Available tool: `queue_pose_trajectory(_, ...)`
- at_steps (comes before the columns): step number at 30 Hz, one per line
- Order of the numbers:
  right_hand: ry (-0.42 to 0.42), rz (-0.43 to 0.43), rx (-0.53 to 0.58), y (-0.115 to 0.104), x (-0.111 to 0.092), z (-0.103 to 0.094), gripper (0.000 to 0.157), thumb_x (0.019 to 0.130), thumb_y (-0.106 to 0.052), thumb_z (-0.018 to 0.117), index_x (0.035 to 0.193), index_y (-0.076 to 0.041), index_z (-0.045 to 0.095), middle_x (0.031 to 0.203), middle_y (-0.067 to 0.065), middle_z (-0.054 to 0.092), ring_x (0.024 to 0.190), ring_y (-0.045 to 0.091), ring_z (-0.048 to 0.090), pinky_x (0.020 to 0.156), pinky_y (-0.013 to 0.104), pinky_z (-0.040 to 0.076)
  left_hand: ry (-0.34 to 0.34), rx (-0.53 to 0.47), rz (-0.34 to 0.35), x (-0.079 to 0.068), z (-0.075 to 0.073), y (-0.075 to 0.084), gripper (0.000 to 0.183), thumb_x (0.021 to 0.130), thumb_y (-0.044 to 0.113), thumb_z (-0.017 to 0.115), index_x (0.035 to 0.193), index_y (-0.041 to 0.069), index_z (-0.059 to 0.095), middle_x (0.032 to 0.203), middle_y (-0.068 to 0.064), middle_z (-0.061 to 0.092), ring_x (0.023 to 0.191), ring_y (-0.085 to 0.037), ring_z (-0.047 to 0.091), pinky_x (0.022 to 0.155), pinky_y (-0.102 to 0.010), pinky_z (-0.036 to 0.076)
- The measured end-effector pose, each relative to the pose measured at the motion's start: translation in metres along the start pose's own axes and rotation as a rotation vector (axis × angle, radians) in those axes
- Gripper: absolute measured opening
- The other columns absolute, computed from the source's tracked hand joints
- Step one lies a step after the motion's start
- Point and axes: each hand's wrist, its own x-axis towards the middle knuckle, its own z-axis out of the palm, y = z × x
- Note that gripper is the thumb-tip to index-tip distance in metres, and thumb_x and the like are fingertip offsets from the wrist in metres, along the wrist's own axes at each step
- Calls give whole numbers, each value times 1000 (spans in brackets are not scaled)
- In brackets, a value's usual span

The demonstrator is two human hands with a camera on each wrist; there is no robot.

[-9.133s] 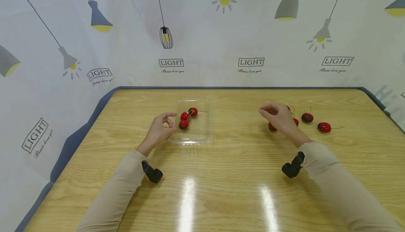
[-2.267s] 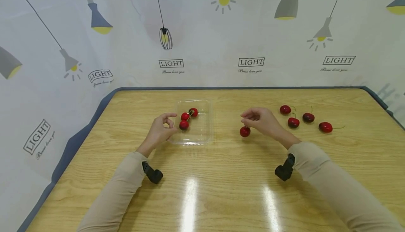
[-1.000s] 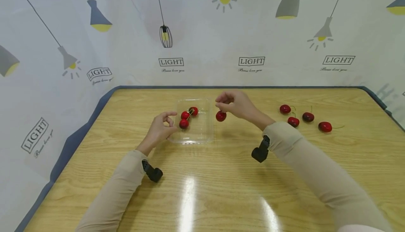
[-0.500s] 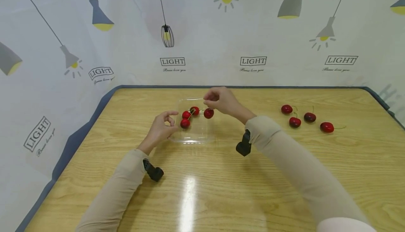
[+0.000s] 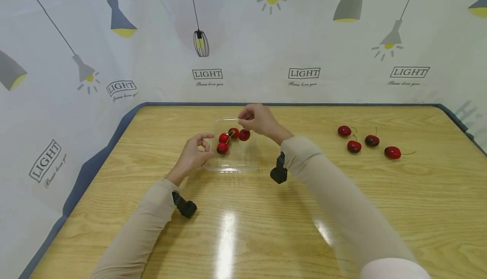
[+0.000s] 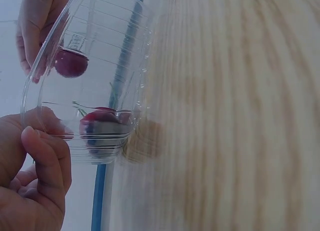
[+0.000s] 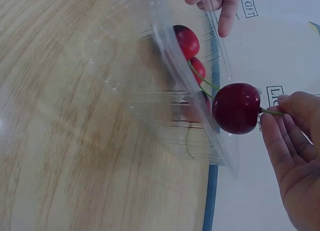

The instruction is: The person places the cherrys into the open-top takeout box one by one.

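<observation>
A clear plastic box [image 5: 239, 160] stands left of centre on the wooden table, holding 3 red cherries [image 5: 222, 148] bunched toward its left and back. At its left rim, my left hand [image 5: 192, 154] pinches the edge, thumb and fingertips on the wall in the left wrist view. My right hand [image 5: 261, 122] is over the box's back right part, gripping another cherry [image 5: 244, 135] by its stem. In the right wrist view this dark red cherry [image 7: 236, 108] hangs right at the rim, its green stem [image 7: 271, 112] between thumb and fingers.
Several cherries with stems lie on the table [image 5: 289, 211] at the right, among them a bright red one [image 5: 392, 152] and a darker one [image 5: 372, 140]. A white cloth printed with lamps [image 5: 247, 38] hangs behind the table's far edge.
My right hand has picked up a cherry from the right-hand group and carried it left, over the box. My left hand has stayed at the box's left rim.
</observation>
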Motion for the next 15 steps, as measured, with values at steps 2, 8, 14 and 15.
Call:
queue_pose_trajectory(2,1,4,0,1,1,2,11,82,-8,60,90,1,61,82,11,62,71,18,59,60,24,48,2,0,5,0,0,0,50,74,-7,56,123,-1,45,73,-6,44,39,-7,35,37,-19,33)
queue_pose_trajectory(8,-7,48,41,4,4,8,10,82,-5,60,89,2,60,82,12,61,71,20,59,65,31,50,13,11,12,1,1,-2,50,74,-7,57,122,-1,46,72,-6,44,40,-8,36,38,-19,33)
queue_pose_trajectory(14,-10,97,103,7,5,19,13,82,-6,60,92,2,58,84,13,60,72,20,60,68,35,50,1,4,4,-3,0,5,50,75,-8,57,123,-3,45,71,-5,44,39,-6,36,37,-19,33)
queue_pose_trajectory(15,-8,98,109,8,4,21,13,82,-6,60,91,3,58,84,13,60,71,20,60,68,35,50,-2,-3,3,-5,0,9,50,75,-9,56,123,-4,44,71,-6,44,38,-5,35,37,-19,33)
